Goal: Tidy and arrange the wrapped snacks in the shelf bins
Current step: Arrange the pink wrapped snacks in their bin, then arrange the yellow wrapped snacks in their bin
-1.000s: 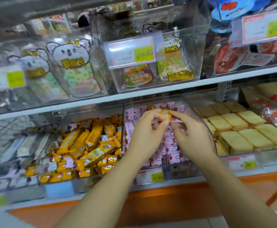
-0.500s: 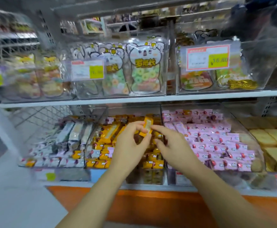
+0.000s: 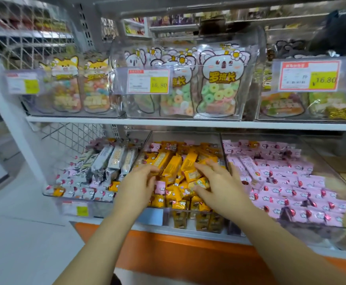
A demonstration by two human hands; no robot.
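Yellow foil-wrapped snack packets (image 3: 174,167) are heaped in the clear plastic middle bin (image 3: 185,136), at 12 o'clock from the wrists. The left hand (image 3: 136,188) and right hand (image 3: 221,182) are laid on them, fingers apart, nothing clamped. The packets are best squared into rows with light pressure, so that no wrapper is crushed.

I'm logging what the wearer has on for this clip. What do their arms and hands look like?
The left hand and right hand are bare, with no gloves or rings visible. The left forearm and right forearm are uncovered down to the frame's lower edge: no sleeve, watch or bracelet in view.
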